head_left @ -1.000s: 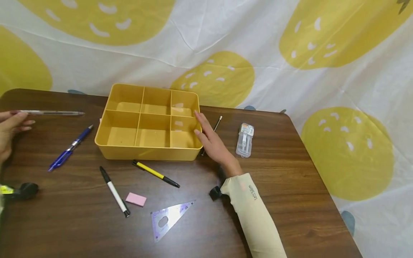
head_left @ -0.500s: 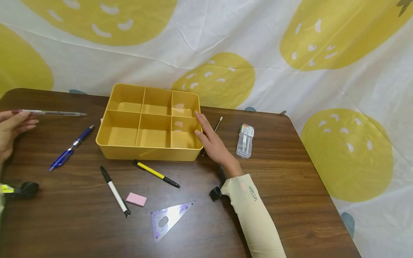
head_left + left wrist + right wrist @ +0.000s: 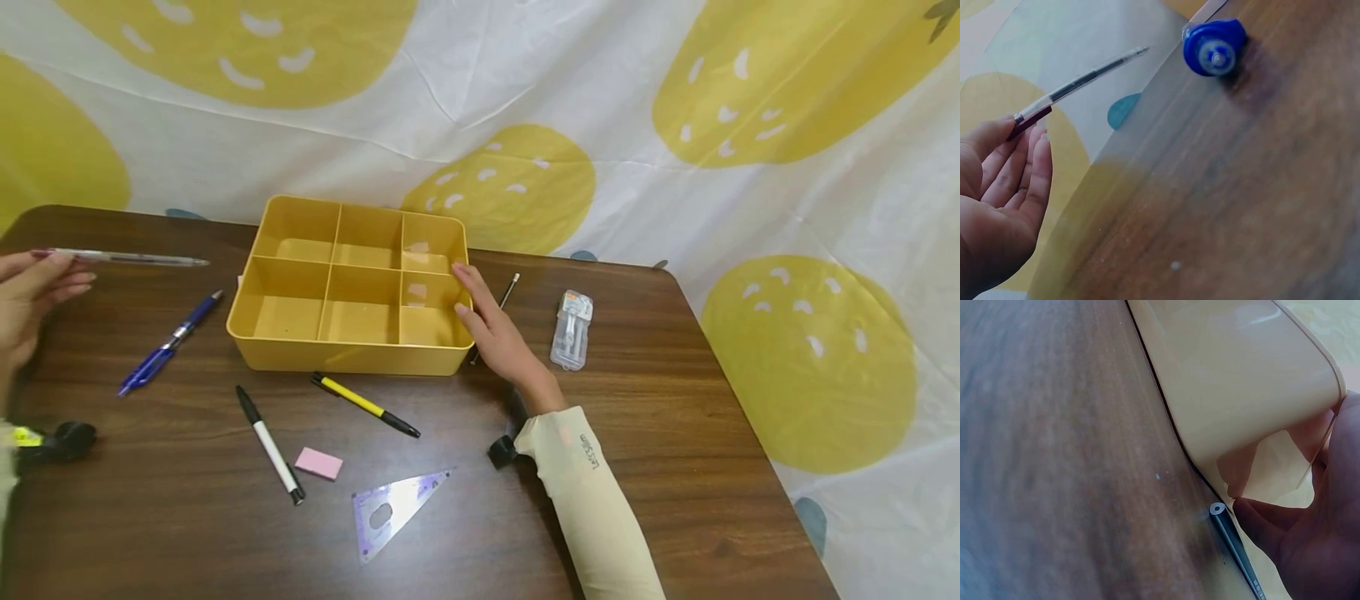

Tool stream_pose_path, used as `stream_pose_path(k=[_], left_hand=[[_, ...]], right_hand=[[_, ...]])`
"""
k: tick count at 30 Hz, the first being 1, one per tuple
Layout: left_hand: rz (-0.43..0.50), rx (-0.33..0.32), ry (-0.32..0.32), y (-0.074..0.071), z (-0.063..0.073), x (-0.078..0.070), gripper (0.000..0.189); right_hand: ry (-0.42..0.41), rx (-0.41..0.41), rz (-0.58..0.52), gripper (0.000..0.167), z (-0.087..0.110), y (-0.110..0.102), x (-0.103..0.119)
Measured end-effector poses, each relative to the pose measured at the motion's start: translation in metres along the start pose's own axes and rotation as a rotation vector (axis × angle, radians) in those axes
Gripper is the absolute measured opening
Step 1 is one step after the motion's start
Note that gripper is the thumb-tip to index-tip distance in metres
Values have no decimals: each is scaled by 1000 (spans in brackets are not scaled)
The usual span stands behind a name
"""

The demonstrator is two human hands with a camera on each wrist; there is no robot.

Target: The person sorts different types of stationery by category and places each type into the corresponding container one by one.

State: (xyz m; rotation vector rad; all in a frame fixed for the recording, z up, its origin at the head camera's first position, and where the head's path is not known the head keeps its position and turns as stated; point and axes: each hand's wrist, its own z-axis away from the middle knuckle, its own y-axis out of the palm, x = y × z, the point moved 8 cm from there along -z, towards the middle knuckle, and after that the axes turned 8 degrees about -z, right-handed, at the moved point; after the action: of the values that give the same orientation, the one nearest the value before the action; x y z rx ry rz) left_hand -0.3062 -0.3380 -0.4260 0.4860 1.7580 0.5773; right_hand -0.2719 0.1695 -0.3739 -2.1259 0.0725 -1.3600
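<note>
At the left edge of the head view, my left hand pinches a clear-barrelled pen by its dark red clip end, between thumb and fingers. The pen points right, held up off the table. A yellow divided box with several compartments stands at the back of the table. My right hand holds its right wall, with fingertips over the rim and a finger against the outside, as the right wrist view shows. A dark pencil lies right beside that wall, partly hidden by the right hand in the head view.
A blue pen lies left of the box. In front are a white-and-black pen, a yellow-and-black pen, a pink eraser and a clear set square. A clear plastic case lies to the right. A patterned cloth hangs behind.
My left hand has drifted slightly right with the pen, whose clip end has risen a little. My right hand stays at the box wall. The whole head view has shifted slightly.
</note>
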Motion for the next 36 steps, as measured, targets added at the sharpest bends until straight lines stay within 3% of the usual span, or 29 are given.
stream_pose_path(k=[20, 29, 36], left_hand=[[70, 86, 34, 22, -5, -7, 25], [6, 95, 49, 33, -8, -14, 24], [-4, 145, 88, 48, -11, -20, 24]], right_hand=[[-12, 0, -5, 49, 0, 1, 1], [38, 24, -32, 48, 2, 1, 37], [51, 15, -15, 49, 0, 1, 14]])
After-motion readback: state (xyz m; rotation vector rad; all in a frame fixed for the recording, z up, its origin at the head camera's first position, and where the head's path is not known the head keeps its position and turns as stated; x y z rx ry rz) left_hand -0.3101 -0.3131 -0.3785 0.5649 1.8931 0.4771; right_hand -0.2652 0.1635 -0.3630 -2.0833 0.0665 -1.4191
